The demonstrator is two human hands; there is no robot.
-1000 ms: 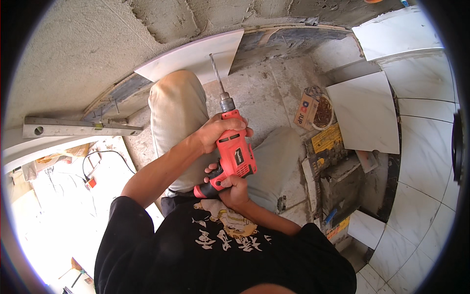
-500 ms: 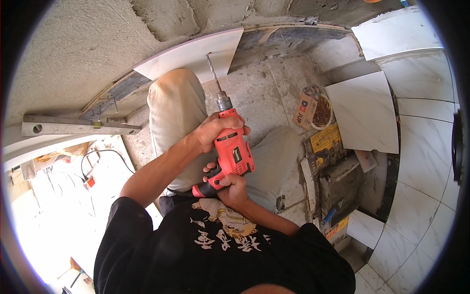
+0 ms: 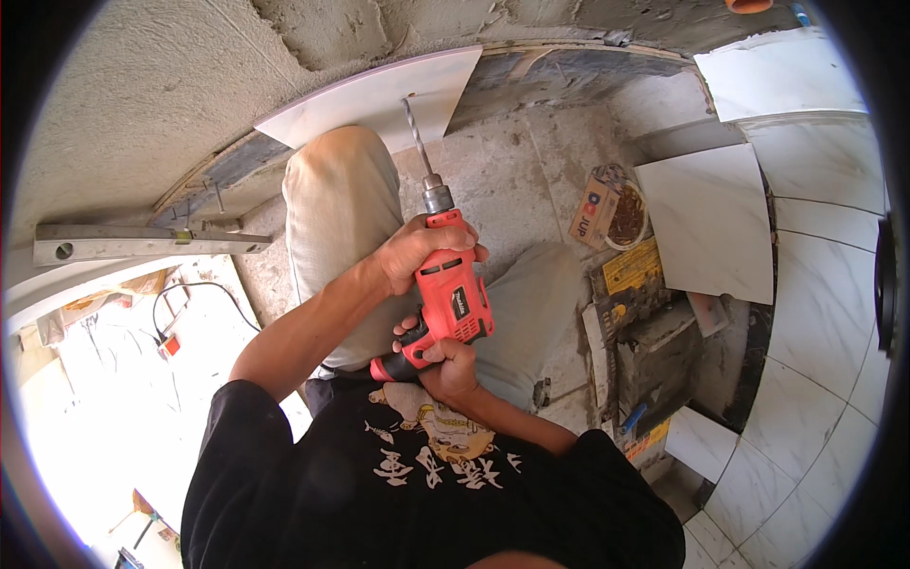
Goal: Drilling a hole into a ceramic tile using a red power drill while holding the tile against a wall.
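A red and black power drill (image 3: pixel 453 289) points away from me, fitted with a long spiral drill bit (image 3: pixel 417 142). My left hand (image 3: pixel 427 251) wraps around the front of its body, just behind the chuck (image 3: pixel 437 195). Around the black rear handle, close to my shirt, my right hand (image 3: pixel 449 368) is closed, its fingers by the trigger. The bit's tip meets a white tile (image 3: pixel 379 100) at a small brownish mark or hole. That tile leans against the wall's base, partly hidden by my left knee (image 3: pixel 341 180).
A metal spirit level (image 3: pixel 152 245) lies at the left. To the right are a round container of brown bits (image 3: pixel 627 216), a small carton (image 3: pixel 595 209), a leaning marbled tile (image 3: pixel 711 223) and a mortar-stained bucket-like box (image 3: pixel 659 356). Tiled wall (image 3: pixel 815 303) stands far right.
The whole view has shifted slightly. My hands keep the same grip on the drill, and the bit's tip stays at the same spot on the tile.
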